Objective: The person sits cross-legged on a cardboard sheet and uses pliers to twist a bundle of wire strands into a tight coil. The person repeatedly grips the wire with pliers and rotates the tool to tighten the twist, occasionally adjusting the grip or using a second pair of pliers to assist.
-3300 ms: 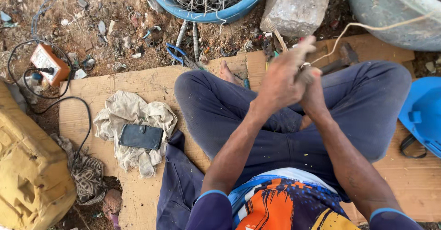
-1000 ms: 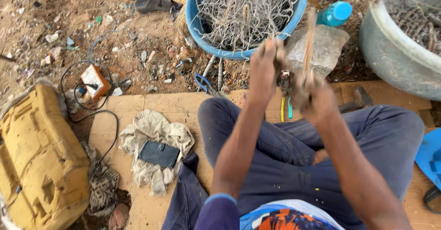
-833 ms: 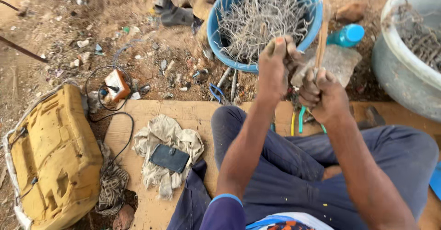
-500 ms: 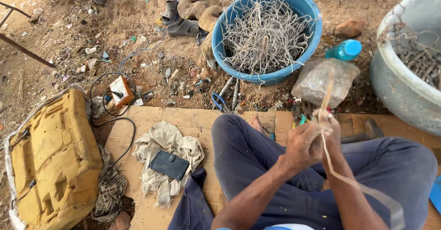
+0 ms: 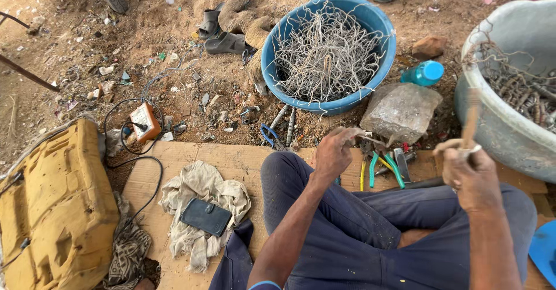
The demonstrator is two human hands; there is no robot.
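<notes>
Far blue basin (image 5: 383,64) — heaped with tangled stripped wire (image 5: 327,55), much done. Right grey tub (image 5: 492,122): unworked coils remain. Right hand (image 5: 472,177) pinches a wire strand (image 5: 470,122); left hand (image 5: 333,154) apparently grips a peeled strip — blurred.

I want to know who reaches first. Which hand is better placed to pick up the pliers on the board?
Probably the left hand. It is low, just beside the pliers on the board. The right hand is further to the right and its grip is already closed on a thin strip.
</notes>
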